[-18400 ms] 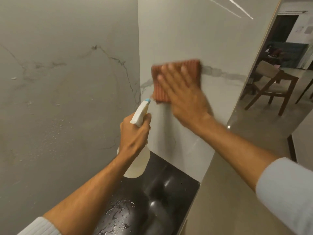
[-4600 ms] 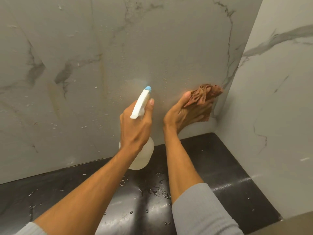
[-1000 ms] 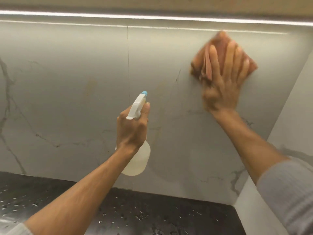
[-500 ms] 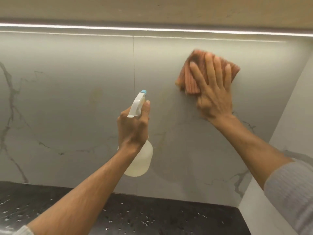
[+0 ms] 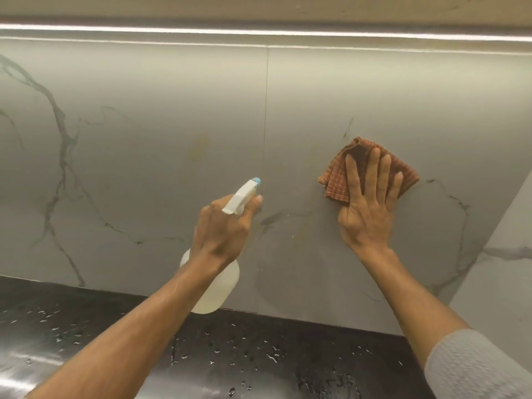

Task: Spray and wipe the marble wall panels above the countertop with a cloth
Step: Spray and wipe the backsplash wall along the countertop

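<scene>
Above a droplet-flecked black table (image 5: 259, 364), two marble wall panels (image 5: 144, 168) meet at a vertical seam (image 5: 266, 125). Just left of the seam, the left hand (image 5: 221, 234) grips a translucent spray bottle (image 5: 218, 289) by its neck, nozzle aimed at the wall. Right of the seam, the right hand (image 5: 365, 223) presses a folded orange cloth (image 5: 335, 180) against the panel, fingers (image 5: 374, 168) straight and spread. Soft and light, the cloth would likely bunch unless pinned under a flat palm; it lies beneath the fingertips, its edges showing beyond them.

The black countertop (image 5: 86, 326) carries scattered water droplets (image 5: 270, 357).
</scene>
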